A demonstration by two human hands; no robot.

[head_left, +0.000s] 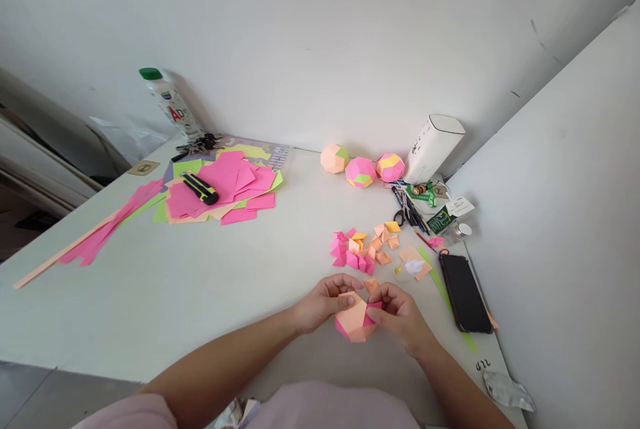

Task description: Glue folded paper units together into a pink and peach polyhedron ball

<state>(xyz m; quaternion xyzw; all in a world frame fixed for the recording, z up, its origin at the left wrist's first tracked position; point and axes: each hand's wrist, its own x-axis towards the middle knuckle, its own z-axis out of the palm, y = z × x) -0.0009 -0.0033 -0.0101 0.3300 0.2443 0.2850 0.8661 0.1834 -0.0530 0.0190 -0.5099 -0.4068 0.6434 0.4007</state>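
My left hand [320,303] and my right hand [397,314] both grip a partly built paper ball [354,319] of peach and pink folded pieces, just above the white table [210,282] near its front edge. Fingers of both hands curl round its sides. Just beyond the hands lies a cluster of small folded paper units [361,249] in pink, peach and yellow. Three finished paper balls [361,170] stand in a row at the back by the wall.
A pile of pink, green and peach paper squares [225,192] with a black-and-yellow cutter [200,188] lies back left, beside paper strips [95,235], keys and a bottle [167,101]. A black phone [465,292], scissors [406,210] and a white box [433,146] sit right.
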